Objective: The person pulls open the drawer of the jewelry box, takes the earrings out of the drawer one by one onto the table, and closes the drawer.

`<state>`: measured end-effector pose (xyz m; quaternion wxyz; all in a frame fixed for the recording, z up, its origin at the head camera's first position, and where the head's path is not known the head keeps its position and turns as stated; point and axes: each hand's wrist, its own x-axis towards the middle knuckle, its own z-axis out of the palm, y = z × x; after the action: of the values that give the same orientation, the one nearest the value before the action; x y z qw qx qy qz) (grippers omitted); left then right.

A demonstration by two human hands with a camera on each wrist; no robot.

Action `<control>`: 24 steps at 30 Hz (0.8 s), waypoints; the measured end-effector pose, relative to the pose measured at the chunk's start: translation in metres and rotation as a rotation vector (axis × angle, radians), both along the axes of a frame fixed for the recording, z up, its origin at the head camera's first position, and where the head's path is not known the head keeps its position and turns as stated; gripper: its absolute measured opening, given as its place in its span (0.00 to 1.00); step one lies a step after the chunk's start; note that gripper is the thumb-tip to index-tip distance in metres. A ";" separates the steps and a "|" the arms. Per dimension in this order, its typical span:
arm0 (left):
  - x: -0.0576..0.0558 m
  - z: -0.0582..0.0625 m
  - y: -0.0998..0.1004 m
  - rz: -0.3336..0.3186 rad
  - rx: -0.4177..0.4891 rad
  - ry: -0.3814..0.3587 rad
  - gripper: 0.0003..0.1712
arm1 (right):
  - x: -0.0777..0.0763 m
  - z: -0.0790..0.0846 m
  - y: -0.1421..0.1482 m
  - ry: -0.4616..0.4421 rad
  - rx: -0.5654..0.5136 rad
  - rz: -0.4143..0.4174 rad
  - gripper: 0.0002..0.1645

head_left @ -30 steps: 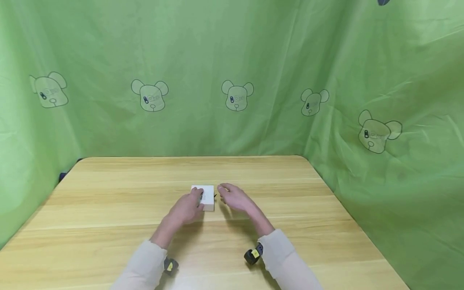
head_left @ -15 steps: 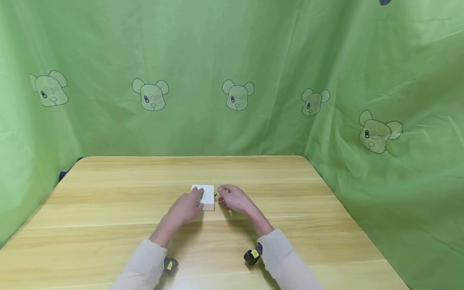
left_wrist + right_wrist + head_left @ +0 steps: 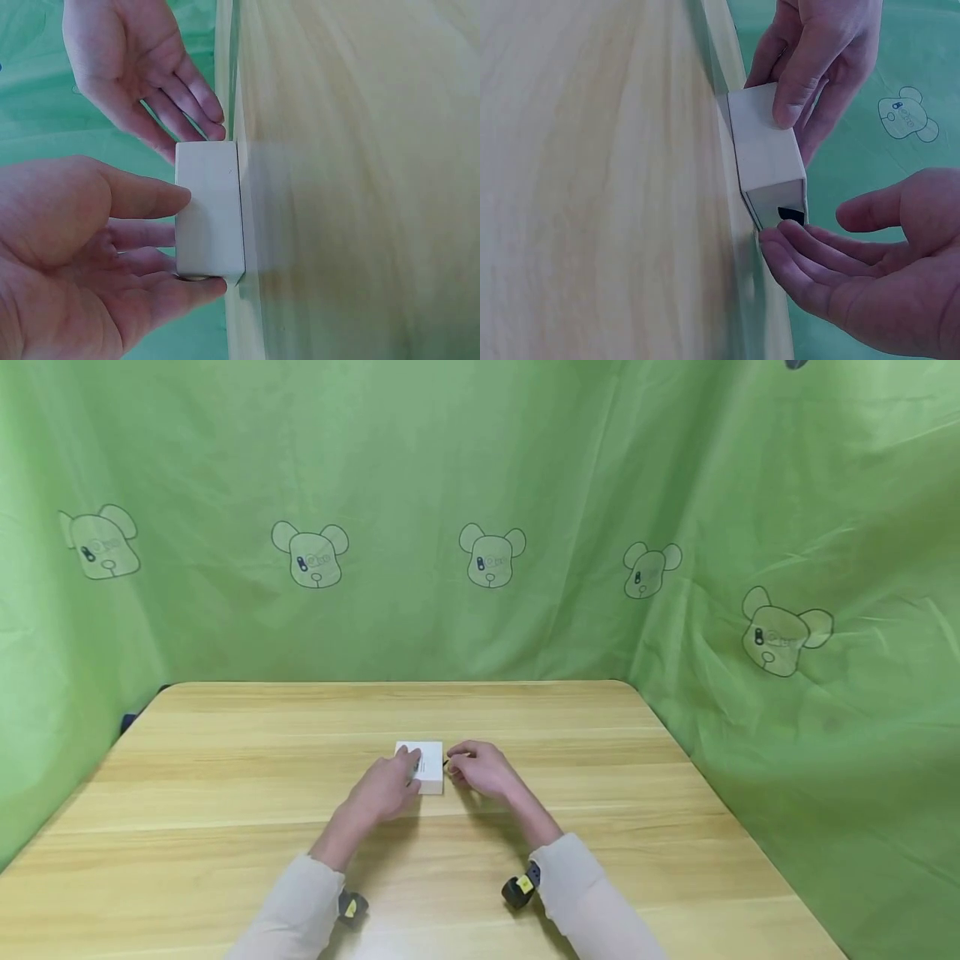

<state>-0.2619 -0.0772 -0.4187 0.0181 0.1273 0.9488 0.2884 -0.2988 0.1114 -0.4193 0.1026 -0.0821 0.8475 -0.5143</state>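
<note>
A small white box (image 3: pixel 431 766) lies on the table, with dark print on its top. My left hand (image 3: pixel 385 789) holds it from the left: the thumb presses the near side, as the left wrist view shows, and other fingers lie over the top and the left end. From the box's right end a short black tab (image 3: pixel 790 215) sticks out. Beside that end is my right hand (image 3: pixel 486 771), its fingertips right at the tab. In the right wrist view its thumb stands apart from the fingers, with a gap between them.
The wooden table (image 3: pixel 225 793) has a far edge beyond the box. Green curtain (image 3: pixel 405 452) with printed bear heads surrounds it at the back and sides. Black wrist-worn devices (image 3: pixel 517 892) with yellow marks hang below both sleeves.
My right hand has shifted slightly left, its thumb and fingers coming closer to the black tab. The left hand and the box stay in place.
</note>
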 end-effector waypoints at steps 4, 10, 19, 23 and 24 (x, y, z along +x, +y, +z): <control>0.001 0.001 0.001 -0.007 -0.009 0.016 0.31 | -0.001 -0.003 0.001 -0.024 -0.012 0.007 0.20; 0.002 0.001 0.002 -0.003 -0.013 0.013 0.31 | -0.003 -0.006 0.001 -0.035 -0.045 0.004 0.20; 0.002 0.001 0.002 0.002 -0.002 0.004 0.31 | -0.003 -0.008 0.002 -0.041 -0.053 0.010 0.17; 0.002 0.001 0.002 0.000 0.010 -0.001 0.31 | -0.003 -0.008 0.001 -0.035 -0.052 0.011 0.17; 0.003 0.002 0.002 0.002 0.017 -0.008 0.31 | -0.003 -0.007 0.001 -0.034 -0.054 0.011 0.17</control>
<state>-0.2594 -0.0749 -0.4169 0.0205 0.1255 0.9463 0.2972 -0.3016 0.1124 -0.4268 0.1174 -0.0806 0.8311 -0.5376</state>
